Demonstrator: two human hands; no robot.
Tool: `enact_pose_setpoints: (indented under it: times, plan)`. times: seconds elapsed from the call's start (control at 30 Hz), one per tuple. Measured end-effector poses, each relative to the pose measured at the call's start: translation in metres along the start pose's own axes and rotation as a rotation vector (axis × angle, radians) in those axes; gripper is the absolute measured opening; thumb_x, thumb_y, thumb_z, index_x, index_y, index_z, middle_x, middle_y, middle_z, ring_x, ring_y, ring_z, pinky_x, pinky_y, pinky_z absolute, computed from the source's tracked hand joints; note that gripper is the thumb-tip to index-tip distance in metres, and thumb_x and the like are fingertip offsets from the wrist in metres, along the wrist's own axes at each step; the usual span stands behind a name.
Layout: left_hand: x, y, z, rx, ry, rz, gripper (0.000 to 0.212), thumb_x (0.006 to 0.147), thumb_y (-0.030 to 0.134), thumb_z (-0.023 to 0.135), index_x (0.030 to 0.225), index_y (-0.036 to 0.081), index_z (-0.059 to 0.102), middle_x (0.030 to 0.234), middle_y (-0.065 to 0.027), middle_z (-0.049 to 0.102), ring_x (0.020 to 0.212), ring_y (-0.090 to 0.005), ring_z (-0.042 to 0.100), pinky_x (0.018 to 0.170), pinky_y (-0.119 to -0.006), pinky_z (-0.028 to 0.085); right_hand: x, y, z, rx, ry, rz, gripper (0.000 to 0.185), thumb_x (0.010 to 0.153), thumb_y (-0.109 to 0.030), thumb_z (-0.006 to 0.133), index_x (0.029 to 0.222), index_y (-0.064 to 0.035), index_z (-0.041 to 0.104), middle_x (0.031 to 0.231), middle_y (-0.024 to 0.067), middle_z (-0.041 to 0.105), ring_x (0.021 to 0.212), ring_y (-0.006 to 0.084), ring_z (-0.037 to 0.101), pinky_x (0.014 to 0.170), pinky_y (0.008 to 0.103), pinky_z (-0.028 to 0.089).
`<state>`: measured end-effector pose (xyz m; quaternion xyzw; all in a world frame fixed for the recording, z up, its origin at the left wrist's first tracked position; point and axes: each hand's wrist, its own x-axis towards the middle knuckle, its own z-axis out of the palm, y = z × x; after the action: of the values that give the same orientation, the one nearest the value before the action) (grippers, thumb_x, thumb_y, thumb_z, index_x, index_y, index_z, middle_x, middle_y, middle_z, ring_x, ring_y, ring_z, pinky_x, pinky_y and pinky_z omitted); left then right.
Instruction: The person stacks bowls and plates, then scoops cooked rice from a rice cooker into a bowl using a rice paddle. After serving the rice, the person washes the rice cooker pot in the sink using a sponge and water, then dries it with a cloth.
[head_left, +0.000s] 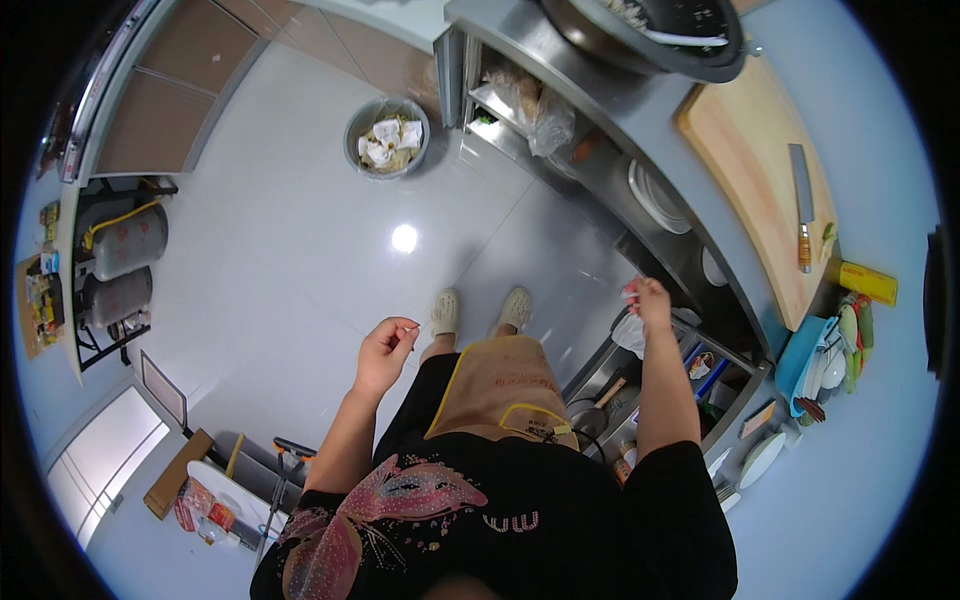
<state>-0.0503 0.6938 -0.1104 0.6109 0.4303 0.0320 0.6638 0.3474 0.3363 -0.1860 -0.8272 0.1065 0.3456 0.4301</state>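
Observation:
Above the floor, in front of my body, my left hand (386, 349) is raised with its fingers curled together; nothing can be made out between them. My right hand (649, 301) holds a small pink and white item (631, 293), too small to name, near the steel shelving under the counter. Just below that hand a white plastic bag (631, 331) hangs at the shelf's edge. A tan apron (499, 386) with yellow trim covers my lap. On the counter to the right, a cleaver (802, 195) with a wooden handle lies on a wooden cutting board (742, 161).
A grey bin (349, 142) with waste stands on the tiled floor. A large pot (592, 45) rests on the counter. Gas cylinders (127, 240) stand at left. A blue basket (799, 356) with vegetables is beside the board. A round white table (225, 487) is at lower left.

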Motion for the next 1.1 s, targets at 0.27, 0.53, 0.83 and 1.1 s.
enact_pose_setpoints:
  times: [0.27,0.53,0.83,1.1]
  plan:
    - [0.042,-0.113,0.008,-0.057,0.169,-0.068,0.008,0.097,0.008,0.067,0.103,0.002,0.068,0.075,0.0053,0.053,0.069,-0.0044,0.049,0.063,-0.021,0.042,0.122,-0.051,0.000,0.231,0.382,-0.066,0.035,0.100,-0.045,0.059,0.084,-0.0148,0.062,0.075,-0.0013,0.067,0.057,0.0082,0.054,0.050,0.0259,0.042]
    - [0.028,-0.142,0.013,0.076,0.167,-0.143,0.006,0.097,0.006,0.066,0.101,0.002,0.066,0.082,0.0014,0.062,0.074,-0.0064,0.057,0.068,-0.023,0.050,0.255,-0.091,-0.030,0.470,0.379,0.217,0.030,0.100,-0.032,0.059,0.110,-0.0043,0.064,0.082,0.0087,0.070,0.061,0.0146,0.062,0.049,0.0275,0.048]
    - [0.026,-0.022,0.059,-0.079,0.091,-0.097,0.020,0.097,0.006,0.065,0.116,0.003,0.064,0.091,0.0013,0.063,0.084,-0.0091,0.061,0.073,-0.024,0.052,0.131,-0.051,0.016,0.424,0.137,-0.198,0.019,0.094,-0.015,0.061,0.103,0.0014,0.060,0.066,0.0099,0.063,0.045,0.0178,0.057,0.038,0.0307,0.041]
    - [0.036,0.216,0.143,-0.550,-0.336,-0.052,0.075,0.095,0.025,0.067,0.157,0.010,0.028,0.145,-0.0094,0.048,0.134,-0.0214,0.047,0.110,-0.039,0.040,-0.144,-0.225,0.059,0.157,-0.562,-0.241,0.022,0.099,-0.015,0.055,0.117,-0.0011,0.057,0.075,0.0083,0.064,0.049,0.0104,0.057,0.042,0.0249,0.044]
